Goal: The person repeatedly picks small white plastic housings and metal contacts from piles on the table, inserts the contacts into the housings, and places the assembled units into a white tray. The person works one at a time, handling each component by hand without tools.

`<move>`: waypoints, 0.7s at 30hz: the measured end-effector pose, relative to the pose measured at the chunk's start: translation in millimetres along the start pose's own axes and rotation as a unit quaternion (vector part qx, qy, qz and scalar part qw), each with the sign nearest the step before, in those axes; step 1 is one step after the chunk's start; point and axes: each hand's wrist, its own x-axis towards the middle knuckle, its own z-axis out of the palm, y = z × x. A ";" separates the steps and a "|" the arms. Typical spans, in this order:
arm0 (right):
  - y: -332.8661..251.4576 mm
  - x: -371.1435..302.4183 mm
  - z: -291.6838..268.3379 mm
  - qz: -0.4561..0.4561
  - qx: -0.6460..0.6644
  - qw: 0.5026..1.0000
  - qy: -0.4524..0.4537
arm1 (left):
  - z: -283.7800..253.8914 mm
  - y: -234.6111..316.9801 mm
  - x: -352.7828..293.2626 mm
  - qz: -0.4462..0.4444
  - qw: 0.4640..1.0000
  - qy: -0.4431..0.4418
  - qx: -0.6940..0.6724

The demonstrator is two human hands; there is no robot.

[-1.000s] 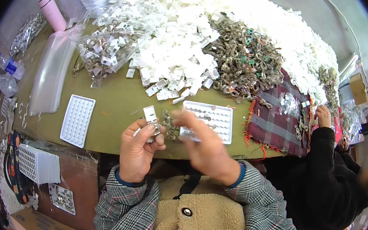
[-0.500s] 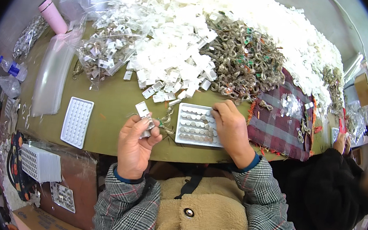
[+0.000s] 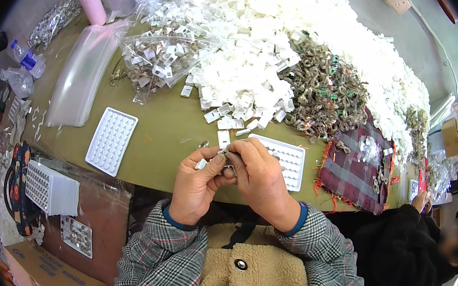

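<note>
Both hands, left [image 3: 197,182] and right [image 3: 262,176], pinch one small metal piece [image 3: 223,154] in their fingers above the part-filled tray [image 3: 284,162], while big heaps [image 3: 285,42] remain unsorted on the worktop [image 3: 162,135]

Both arms come in from the bottom of the frame in grey plaid sleeves, a black-and-white check with thin reddish lines running through it. A dark blue cuff peeks out at each wrist, so there's a second layer underneath. The left hand [image 3: 197,182] and right hand [image 3: 262,178] are bare, no gloves, no rings I can make out. Bottom centre is a tan fleecy front, teddy-style fabric, with one round dark snap button with a pale centre in the middle and a black strap running up above it.
</note>
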 end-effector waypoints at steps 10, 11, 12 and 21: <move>3.5 6.6 -3.9 -0.107 0.021 0.992 -0.059 | -5.2 8.1 -2.4 0.015 0.998 -0.030 -0.045; 0.7 2.5 1.9 -0.141 0.005 0.989 -0.042 | -4.7 8.3 -2.1 0.017 0.999 0.000 -0.034; 0.9 0.0 3.2 -0.150 -0.005 0.988 -0.046 | -3.4 7.2 -3.1 0.027 0.999 0.026 -0.029; -13.8 1.0 -1.9 -0.071 0.089 0.992 -0.060 | 2.8 22.5 -3.2 0.039 0.999 0.016 0.032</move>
